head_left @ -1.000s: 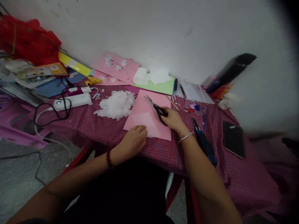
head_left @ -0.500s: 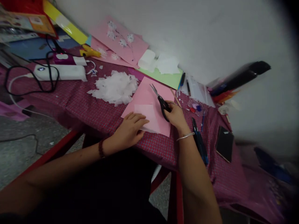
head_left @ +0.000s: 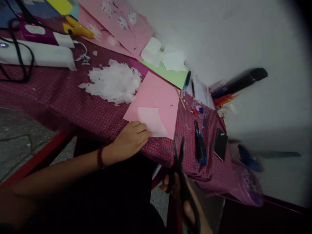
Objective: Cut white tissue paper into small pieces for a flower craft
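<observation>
With fingers curled around its near left edge, my left hand (head_left: 133, 138) grips a small white sheet of paper (head_left: 153, 118). That sheet lies over a larger pink sheet of paper (head_left: 158, 87) at the front of the table. Black scissors (head_left: 179, 165) are in my right hand (head_left: 179, 185), held up past the table's front edge, blades parted and pointing away from me. My fingers are in the scissor handles, somewhat blurred. Left of the pink sheet lies a heap of white paper pieces (head_left: 114, 81).
Pink cards with white flowers (head_left: 122, 22) lean at the back. A yellow glue gun (head_left: 78, 28) and a white power strip (head_left: 46, 55) with cords lie left. On the right are a utility knife (head_left: 200, 144), a black notebook (head_left: 220, 144) and a wooden stick (head_left: 180, 97).
My right hand has brought the scissors from above the pink sheet toward me, past the table edge, and the blades are wider apart. My left hand now curls over the white sheet's edge.
</observation>
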Demonstrator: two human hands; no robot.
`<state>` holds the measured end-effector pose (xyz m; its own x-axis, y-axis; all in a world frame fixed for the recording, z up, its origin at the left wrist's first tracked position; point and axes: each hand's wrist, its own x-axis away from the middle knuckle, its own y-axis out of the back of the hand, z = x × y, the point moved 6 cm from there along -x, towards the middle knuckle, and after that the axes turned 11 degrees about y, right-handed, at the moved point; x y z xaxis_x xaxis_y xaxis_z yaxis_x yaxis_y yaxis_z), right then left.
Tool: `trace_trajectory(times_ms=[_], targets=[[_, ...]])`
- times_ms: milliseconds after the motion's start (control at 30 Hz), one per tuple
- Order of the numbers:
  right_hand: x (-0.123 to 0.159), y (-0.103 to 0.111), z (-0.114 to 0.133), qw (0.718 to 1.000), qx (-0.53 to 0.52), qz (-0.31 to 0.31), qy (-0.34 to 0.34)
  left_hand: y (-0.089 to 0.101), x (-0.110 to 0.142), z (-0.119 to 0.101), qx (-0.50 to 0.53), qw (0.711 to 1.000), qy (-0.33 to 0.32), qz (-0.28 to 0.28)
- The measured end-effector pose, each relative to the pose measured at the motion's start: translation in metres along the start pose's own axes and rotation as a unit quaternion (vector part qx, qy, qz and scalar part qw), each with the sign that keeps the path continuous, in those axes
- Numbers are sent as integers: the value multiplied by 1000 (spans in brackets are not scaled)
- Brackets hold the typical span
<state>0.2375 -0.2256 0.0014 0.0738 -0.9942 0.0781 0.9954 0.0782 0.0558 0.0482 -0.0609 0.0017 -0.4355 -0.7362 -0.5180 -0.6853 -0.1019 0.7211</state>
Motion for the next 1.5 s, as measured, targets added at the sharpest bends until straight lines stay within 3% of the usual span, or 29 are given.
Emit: trace_trajectory(times_ms=[267,467,600,667,700,733,767,833,900,967,1033,1200,1267,1333,1400,1500], targets=[[45,-13,-42,993,-81,-29,-78,-8,22,-24,43,997,-65,25],[55,-8,-44,992,-77,-28,-95,-17,28,-36,60,991,-107,61],[61,0,-49,993,-56,-7,-105,-12,30,-44,65,990,-90,92],[63,2,-51,993,-63,-15,-100,-6,30,-46,138,981,-37,128],[64,2,-51,993,-67,-20,-99,-6,30,-44,201,965,18,166],[64,1,-51,992,-72,-24,-97,-11,32,-41,272,931,92,225],[64,0,-50,992,-75,-30,-98,-20,38,-38,341,873,181,296],[64,0,-49,991,-82,-44,-100,-43,59,-35,448,705,353,422],[64,1,-49,989,-88,-57,-101,-60,75,-36,519,555,464,455],[65,3,-50,989,-91,-49,-104,-73,80,-35,575,473,521,418],[65,6,-50,989,-90,-35,-108,-80,80,-34,608,444,541,375],[62,10,-46,990,-75,-33,-114,-80,78,-26,634,424,585,277],[60,10,-43,990,-67,-40,-120,-78,82,-24,634,392,616,253],[57,10,-41,990,-66,-34,-121,-77,82,-25,649,377,614,245],[55,10,-41,990,-67,-21,-121,-77,81,-26,657,396,590,251],[52,11,-42,991,-71,3,-115,-79,81,-26,627,459,568,269]])
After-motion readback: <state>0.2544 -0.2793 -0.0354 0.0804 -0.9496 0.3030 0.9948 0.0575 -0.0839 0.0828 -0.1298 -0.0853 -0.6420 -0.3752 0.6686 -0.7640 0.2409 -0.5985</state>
